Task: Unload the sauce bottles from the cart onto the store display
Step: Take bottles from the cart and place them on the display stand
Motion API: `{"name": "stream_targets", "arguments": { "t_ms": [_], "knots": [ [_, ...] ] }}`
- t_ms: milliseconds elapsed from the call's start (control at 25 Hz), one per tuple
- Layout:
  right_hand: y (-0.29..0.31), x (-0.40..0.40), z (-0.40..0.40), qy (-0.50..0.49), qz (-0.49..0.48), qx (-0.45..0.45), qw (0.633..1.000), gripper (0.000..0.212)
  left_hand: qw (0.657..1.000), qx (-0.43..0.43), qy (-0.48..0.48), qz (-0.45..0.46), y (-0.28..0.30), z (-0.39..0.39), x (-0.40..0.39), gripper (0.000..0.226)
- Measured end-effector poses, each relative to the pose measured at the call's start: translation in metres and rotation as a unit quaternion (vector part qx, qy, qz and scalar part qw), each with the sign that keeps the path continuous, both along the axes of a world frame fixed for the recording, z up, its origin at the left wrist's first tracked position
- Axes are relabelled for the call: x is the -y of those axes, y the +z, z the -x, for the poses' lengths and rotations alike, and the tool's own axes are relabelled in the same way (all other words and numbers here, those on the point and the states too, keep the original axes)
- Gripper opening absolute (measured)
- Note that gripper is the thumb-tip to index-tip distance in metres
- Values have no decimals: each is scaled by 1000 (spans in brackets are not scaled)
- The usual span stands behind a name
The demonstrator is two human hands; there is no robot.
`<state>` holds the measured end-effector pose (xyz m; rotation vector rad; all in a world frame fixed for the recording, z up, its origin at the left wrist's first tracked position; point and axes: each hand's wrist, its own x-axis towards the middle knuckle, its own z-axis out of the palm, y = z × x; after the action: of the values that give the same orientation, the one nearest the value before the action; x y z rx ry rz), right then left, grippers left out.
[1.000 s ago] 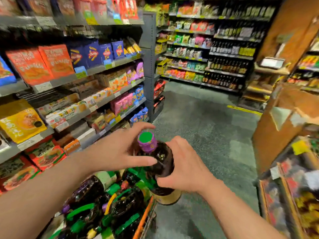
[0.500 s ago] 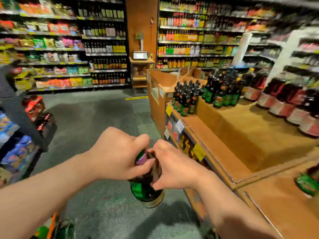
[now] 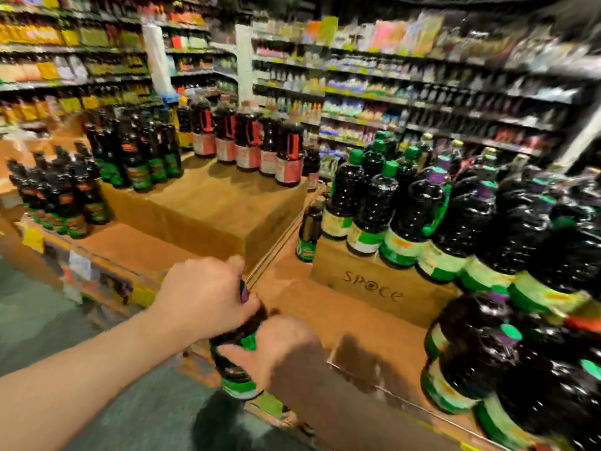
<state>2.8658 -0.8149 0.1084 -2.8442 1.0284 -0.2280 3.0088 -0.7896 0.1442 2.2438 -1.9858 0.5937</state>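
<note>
I hold one dark sauce bottle (image 3: 235,369) with a green label and a purple cap in both hands, low in the middle of the view. My left hand (image 3: 203,296) grips its neck and cap from above. My right hand (image 3: 279,346) grips its body from the right side. The bottle hangs just in front of the wooden store display (image 3: 318,307), near its front edge. Several matching green-labelled bottles (image 3: 422,216) stand on the display at the right. The cart is out of view. The frame is blurred.
A raised wooden block (image 3: 224,203) carries red-labelled bottles (image 3: 247,138) and slim dark bottles (image 3: 140,151). More slim bottles (image 3: 58,196) stand on the lower ledge at the left. A cardboard box marked "space" (image 3: 374,284) holds up the right-hand bottles. Stocked shelves line the background.
My view has swung further right, from the aisle and cart to the wooden display. Both hands have carried the bottle along and it is now close to the display's front edge.
</note>
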Motion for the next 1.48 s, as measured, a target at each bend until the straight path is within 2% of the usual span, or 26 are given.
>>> {"name": "stream_targets", "arguments": {
  "t_ms": [80, 200, 280, 360, 480, 600, 760, 840, 960, 1000, 1280, 1480],
  "knots": [
    [-5, 16, 20, -87, 16, 19, 996, 46, 1000, -21, 5, -10, 0, 18, 29, 44],
    [-17, 42, 47, -195, -93, 56, 975, 26, 995, -55, -73, -33, 4, 46, 72, 43],
    [-26, 61, 62, -279, -111, 81, 950, 23, 983, -80, -151, -64, 1, 62, 106, 44],
    [-30, 74, 72, -333, -109, 113, 930, 23, 974, -78, -184, -102, -2, 75, 137, 47],
    [-42, 96, 89, -392, -129, 137, 901, 22, 957, -78, -228, -160, -5, 95, 178, 48],
    [-47, 121, 119, -429, -135, 119, 885, 19, 930, -90, -285, -214, -12, 120, 208, 48],
    [-44, 161, 168, -405, -113, 47, 906, 38, 914, -74, -317, -242, -19, 162, 241, 46],
    [-42, 188, 191, -371, -104, 14, 923, 32, 918, -56, -315, -235, -21, 184, 259, 45],
    [-40, 227, 222, -313, -94, -49, 944, 10, 933, 1, -298, -202, -27, 215, 284, 47],
    [-40, 239, 231, -297, -91, -71, 948, 12, 936, 22, -292, -195, -31, 226, 291, 48],
    [-59, 303, 257, -260, -101, -150, 949, 16, 949, 55, -243, -191, -50, 265, 331, 50],
    [-71, 322, 251, -268, -91, -206, 937, 16, 939, 40, -230, -254, -62, 271, 352, 48]
  ]
}}
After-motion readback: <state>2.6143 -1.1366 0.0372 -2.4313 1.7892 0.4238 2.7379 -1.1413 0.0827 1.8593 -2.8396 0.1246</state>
